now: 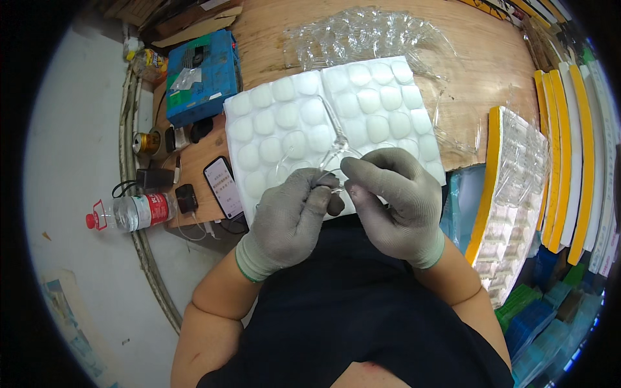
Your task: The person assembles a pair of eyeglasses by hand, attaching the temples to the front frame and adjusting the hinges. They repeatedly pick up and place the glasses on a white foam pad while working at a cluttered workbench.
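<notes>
Pinching a clear plastic piece (333, 155) at the near edge of the surface (479, 71), the gloved left hand (291, 220) and right hand (394, 200) are both closed on it over the white foam tray (304, 123). Judged step: separating or trimming it; next calls for steady grip. Clear plastic sheets (369, 32) lie farther back.

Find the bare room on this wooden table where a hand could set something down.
Bare wood shows on the table right of the clear trays and beyond the white foam tray. The left edge is crowded: blue box, phone, can.
</notes>
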